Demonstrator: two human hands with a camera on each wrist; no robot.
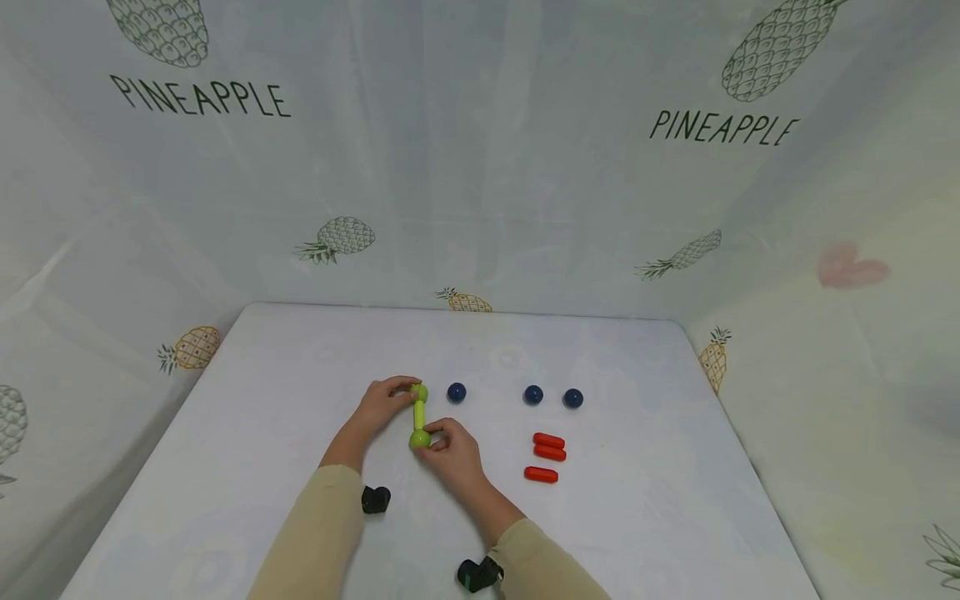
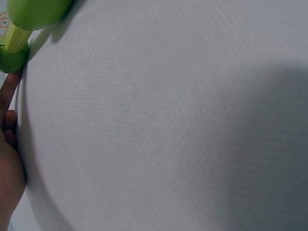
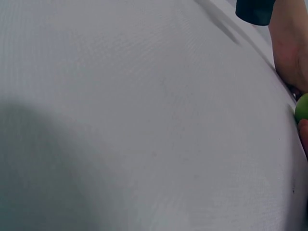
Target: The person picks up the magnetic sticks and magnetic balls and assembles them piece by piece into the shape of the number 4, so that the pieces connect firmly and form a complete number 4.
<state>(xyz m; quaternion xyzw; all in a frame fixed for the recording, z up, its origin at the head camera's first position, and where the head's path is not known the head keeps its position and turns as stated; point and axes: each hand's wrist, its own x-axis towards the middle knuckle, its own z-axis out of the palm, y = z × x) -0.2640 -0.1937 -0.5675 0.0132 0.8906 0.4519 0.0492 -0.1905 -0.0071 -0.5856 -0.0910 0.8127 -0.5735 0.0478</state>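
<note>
A yellow-green rod (image 1: 419, 415) stands between two green balls, its ends meeting them in the head view. My left hand (image 1: 384, 402) pinches the far ball (image 1: 421, 392) with thumb and fingertips. At the near end, my right hand (image 1: 456, 457) holds the other green ball (image 1: 419, 439) between thumb and index finger. The left wrist view shows the near ball (image 2: 38, 12) large, with the rod (image 2: 17, 39) beyond it and a finger touching the far ball. A green ball (image 3: 302, 109) and a fingertip (image 3: 303, 131) show at the right wrist view's edge.
Three dark blue balls, among them one just right of the far green ball (image 1: 457, 392), lie across the white table (image 1: 660, 500). Three red rods (image 1: 542, 475) lie right of my right hand. Pineapple-print cloth (image 1: 487, 183) hangs behind the table and at its sides.
</note>
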